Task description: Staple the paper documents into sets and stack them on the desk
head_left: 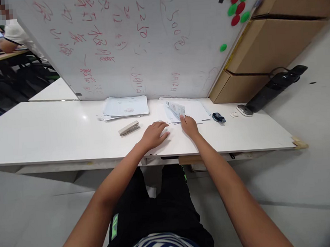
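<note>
One paper (177,109): likely light, floppy; hold by edge. Right hand (190,126) grip pinches it, left hand (153,135) grip wide.

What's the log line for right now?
Left hand: open, over white desk | right hand: gripping raised, printed white sheet | nearby: beige stapler, white paper stack

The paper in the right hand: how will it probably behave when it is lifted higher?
The paper is probably floppy, since it bends and curls next to the right hand. It looks thin, so it is likely light. It might also drag a neighbour along, because other sheets lie right beside and under it.
</note>
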`<control>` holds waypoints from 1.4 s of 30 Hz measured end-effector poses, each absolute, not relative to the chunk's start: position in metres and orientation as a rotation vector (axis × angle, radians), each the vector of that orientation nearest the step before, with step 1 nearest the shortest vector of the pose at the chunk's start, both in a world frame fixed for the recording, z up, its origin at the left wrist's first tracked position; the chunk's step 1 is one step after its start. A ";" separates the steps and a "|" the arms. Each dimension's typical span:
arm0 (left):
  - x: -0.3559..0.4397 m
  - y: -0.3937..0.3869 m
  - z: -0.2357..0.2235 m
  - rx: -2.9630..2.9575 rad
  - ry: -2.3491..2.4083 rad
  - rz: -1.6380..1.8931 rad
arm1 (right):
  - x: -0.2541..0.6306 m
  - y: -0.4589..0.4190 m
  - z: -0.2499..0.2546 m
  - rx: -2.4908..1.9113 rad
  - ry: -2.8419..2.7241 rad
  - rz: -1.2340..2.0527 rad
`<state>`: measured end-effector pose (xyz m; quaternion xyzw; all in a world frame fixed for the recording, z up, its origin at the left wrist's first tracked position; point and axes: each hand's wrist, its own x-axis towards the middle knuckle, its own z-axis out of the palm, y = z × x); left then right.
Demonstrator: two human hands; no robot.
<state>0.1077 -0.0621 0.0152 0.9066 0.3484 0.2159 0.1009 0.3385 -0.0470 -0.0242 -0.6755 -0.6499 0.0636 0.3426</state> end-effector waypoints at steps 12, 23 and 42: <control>0.192 -0.006 -0.021 2.437 1.013 0.829 | 0.341 -0.045 -0.024 -1.942 -1.673 0.003; 0.191 -0.012 -0.016 2.339 1.113 0.775 | 0.337 -0.049 -0.025 -1.825 -1.680 0.008; 0.181 -0.021 -0.008 1.871 1.097 1.232 | 0.336 -0.045 -0.032 -1.657 -1.854 -0.230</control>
